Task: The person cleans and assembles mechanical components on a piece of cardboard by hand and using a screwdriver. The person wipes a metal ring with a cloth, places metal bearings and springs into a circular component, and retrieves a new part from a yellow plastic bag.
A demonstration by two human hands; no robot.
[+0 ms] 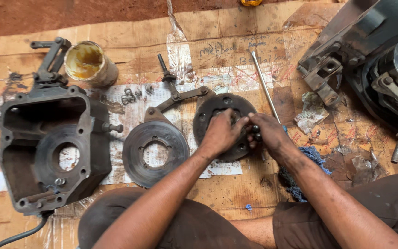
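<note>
On flattened cardboard spread over red earth, a person sits over dismantled machine parts. Left hand [221,131] presses fingers down on a round steel plate [208,113] at centre; right hand [269,133] cups several dark steel balls [255,129] at the plate's right edge. Plate looks heavy, stiff, greasy, best gripped by its rim; balls seem small and slippery. Left lie a brake disc [137,152] and cast housing [28,115].

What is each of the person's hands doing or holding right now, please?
Left hand: fingers curled down on the round metal plate, pressing on it; nothing visibly held.
Right hand: fingers closed around small dark steel balls at the plate's edge.
</note>
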